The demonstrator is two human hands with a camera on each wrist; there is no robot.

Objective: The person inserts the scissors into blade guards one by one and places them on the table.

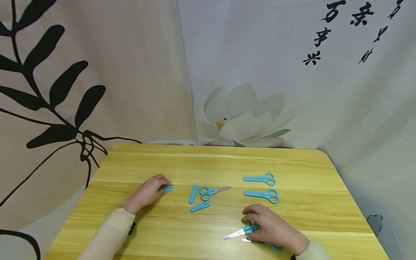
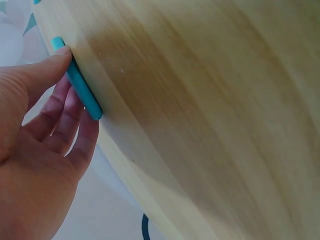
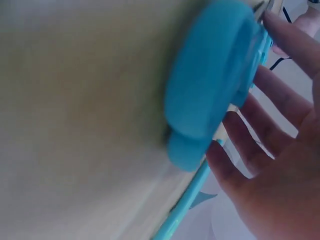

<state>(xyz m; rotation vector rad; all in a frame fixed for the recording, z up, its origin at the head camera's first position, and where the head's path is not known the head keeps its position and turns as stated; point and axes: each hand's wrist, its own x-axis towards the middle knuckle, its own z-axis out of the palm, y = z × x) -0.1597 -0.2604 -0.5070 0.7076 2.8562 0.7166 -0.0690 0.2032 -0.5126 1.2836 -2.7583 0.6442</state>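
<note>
My left hand (image 1: 147, 193) pinches a blue scissors sheath (image 2: 84, 92) between thumb and fingers, low over the left part of the table. My right hand (image 1: 273, 227) is over two scissors with bare blades. Its fingers are spread around the blue handle of the farther scissors (image 1: 238, 234), with a gap between thumb and forefinger. Partly hidden under this hand are the nearer scissors (image 1: 274, 247); a large blurred blue handle (image 3: 205, 75) fills the middle of the right wrist view, beside the loosely extended fingers.
Between the hands lie unsheathed scissors (image 1: 209, 192) and two loose blue sheaths, one upright (image 1: 194, 194) and one slanted (image 1: 200, 206). Farther right, two sheathed scissors, the back pair (image 1: 260, 179) and the front pair (image 1: 261, 195), lie in parallel. A curtain hangs behind the wooden table (image 1: 182, 162).
</note>
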